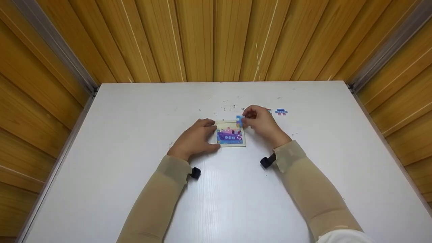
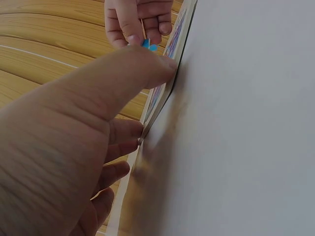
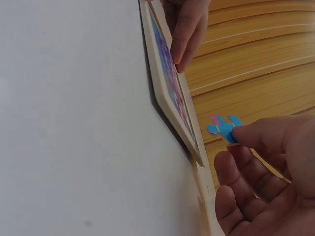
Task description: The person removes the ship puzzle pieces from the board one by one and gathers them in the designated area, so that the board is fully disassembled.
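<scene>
A small jigsaw puzzle tray point(image 1: 230, 145) with a pale wooden rim lies on the white table. Its lower part carries a purple ship picture point(image 1: 230, 136); a bare pale strip shows along the top. My left hand point(image 1: 197, 138) holds the tray at its left side, thumb at the near corner and fingers towards the far corner. Between thumb and fingertips, my right hand point(image 1: 262, 123) pinches a blue puzzle piece point(image 3: 226, 130) with a bit of pink on it. The piece is over the tray's far right corner in the head view, and apart from it in the right wrist view.
Beyond the right hand lies a loose blue and pink puzzle piece point(image 1: 281, 111). Another piece point(image 1: 269, 110) is partly hidden behind that hand. Small dark marks point(image 1: 229, 107) dot the table behind the tray. Wood-look panels point(image 1: 212, 40) stand along the table's back and sides.
</scene>
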Tool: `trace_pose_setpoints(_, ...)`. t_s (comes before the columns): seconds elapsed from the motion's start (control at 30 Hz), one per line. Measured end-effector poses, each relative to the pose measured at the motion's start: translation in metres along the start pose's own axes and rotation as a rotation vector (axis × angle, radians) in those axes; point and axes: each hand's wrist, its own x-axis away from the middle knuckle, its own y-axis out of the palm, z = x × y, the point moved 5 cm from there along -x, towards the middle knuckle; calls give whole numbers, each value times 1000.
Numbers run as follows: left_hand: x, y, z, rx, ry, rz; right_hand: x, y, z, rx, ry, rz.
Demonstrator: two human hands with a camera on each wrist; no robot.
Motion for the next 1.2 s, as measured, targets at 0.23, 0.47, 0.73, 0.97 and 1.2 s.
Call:
trace_pose_setpoints(0.23,1,0,0,-8,4,0,-6,-32,5,-111,15,110)
trace_pose_setpoints(0.47,2,-1,1,-7,2,-2,-4,-69,15,-330,48,284)
trace_pose_setpoints(0.73,4,-2,-1,-20,19,8,-1,-95,27,-488,55,419)
trace_pose_setpoints(0.97,3,-2,0,-16,27,15,0,-113,38,-562,89,471)
trace_pose_setpoints(1.2,3,-2,0,-1,17,13,3,-132,51,-609,128,505)
